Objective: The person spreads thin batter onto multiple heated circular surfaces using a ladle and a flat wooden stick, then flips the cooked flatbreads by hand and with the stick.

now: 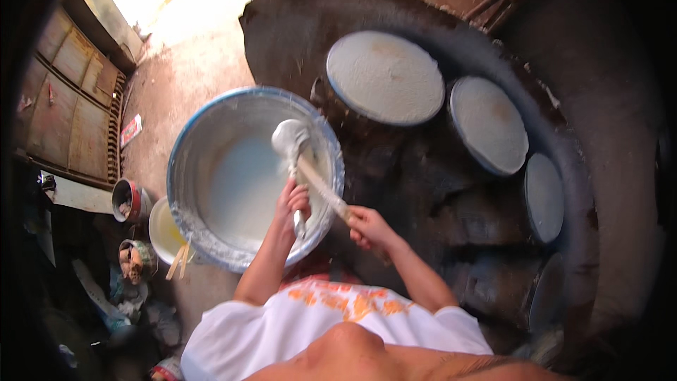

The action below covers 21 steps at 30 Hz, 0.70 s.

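My left hand (293, 201) is closed round the handle of a ladle (288, 137), whose bowl is coated in white batter. In my right hand (371, 228) is a wooden stick (323, 186), smeared white along its upper part. The stick's far end meets the ladle near its bowl; whether it lies inside or against it, I cannot tell. Both tools are above a large blue-rimmed tub (185, 127) with smooth white batter (243, 173) in it. Dried batter crusts the tub's inner wall.
On the right, a dark curved stove top (395, 162) carries several round pans, one with a white layer (385, 76). Left of the tub stand a pale bucket (163, 240) with wooden sticks (179, 262) and two tins (131, 201). A rusty metal door (67, 92) stands at the far left.
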### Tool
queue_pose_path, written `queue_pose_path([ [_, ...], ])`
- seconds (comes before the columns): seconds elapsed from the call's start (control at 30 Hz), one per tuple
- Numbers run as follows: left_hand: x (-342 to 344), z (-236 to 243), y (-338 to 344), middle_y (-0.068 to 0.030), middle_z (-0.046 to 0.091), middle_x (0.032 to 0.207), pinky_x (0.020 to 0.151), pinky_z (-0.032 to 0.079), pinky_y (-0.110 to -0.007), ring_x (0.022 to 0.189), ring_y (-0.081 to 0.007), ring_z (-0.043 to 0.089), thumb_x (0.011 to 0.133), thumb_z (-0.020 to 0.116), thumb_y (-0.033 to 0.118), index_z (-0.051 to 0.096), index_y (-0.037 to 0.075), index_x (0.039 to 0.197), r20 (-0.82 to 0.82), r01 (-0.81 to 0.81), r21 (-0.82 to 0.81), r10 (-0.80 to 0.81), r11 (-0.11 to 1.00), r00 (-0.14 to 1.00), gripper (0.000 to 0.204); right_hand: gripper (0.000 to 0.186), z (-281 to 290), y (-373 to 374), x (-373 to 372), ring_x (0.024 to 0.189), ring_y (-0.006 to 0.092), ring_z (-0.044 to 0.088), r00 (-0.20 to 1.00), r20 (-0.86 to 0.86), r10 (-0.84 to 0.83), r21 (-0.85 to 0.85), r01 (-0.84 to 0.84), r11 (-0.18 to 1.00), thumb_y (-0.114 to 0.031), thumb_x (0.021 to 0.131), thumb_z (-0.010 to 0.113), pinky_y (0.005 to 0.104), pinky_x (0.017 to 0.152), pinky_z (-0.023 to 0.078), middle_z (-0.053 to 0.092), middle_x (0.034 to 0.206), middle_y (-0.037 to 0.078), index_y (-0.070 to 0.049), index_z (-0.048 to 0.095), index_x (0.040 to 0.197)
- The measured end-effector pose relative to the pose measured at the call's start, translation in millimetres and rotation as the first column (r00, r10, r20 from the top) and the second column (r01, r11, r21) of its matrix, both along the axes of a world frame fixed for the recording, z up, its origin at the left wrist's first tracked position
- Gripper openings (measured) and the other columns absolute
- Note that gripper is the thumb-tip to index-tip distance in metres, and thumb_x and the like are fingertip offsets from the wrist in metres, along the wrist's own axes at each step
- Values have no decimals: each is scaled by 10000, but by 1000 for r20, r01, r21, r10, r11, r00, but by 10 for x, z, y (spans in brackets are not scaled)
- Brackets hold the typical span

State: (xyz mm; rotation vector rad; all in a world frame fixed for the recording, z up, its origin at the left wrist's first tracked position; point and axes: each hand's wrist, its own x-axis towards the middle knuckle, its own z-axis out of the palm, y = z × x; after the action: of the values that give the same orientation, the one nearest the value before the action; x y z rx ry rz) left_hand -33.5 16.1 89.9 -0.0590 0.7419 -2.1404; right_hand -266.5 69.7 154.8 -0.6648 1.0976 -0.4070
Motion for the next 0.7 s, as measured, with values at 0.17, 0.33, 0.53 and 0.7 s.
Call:
queue_pose_path([
  [0.17, 315, 1817, 78, 51, 259, 469, 303, 253, -202, 346, -63, 295, 1004, 360, 360, 358, 89, 661, 149, 15, -362, 42, 932, 988, 437, 405, 738, -51, 138, 378, 51, 341, 878, 474, -73, -82, 126, 989, -207, 962, 483, 210, 342, 287, 447, 557, 8, -156, 423, 1359],
  [0.33, 546, 3253, -155, 26, 319, 503, 267, 248, -190, 306, -56, 279, 1008, 345, 344, 333, 66, 706, 178, 79, -783, 102, 617, 979, 411, 443, 1954, -317, 289, 391, 60, 326, 806, 584, 101, -471, 234, 851, -200, 947, 524, 205, 350, 280, 466, 585, 43, -110, 406, 1364],
  [0.53, 866, 2913, -288, 38, 329, 474, 303, 259, -203, 330, -46, 307, 1000, 358, 385, 344, 111, 650, 161, 163, -724, -65, 670, 985, 444, 445, 1468, -13, 430, 396, 68, 373, 850, 522, -63, -507, 369, 779, -222, 940, 531, 196, 353, 286, 488, 578, 39, -103, 426, 1355],
  [0.7, 545, 2670, -70, 52, 283, 476, 306, 242, -191, 338, -34, 257, 995, 381, 394, 461, 92, 697, 153, 577, -312, -560, 754, 814, 431, 434, 1014, 1048, 147, 392, 56, 386, 843, 418, -340, -337, 491, 803, -193, 942, 501, 191, 350, 288, 482, 559, 29, -51, 417, 1344],
])
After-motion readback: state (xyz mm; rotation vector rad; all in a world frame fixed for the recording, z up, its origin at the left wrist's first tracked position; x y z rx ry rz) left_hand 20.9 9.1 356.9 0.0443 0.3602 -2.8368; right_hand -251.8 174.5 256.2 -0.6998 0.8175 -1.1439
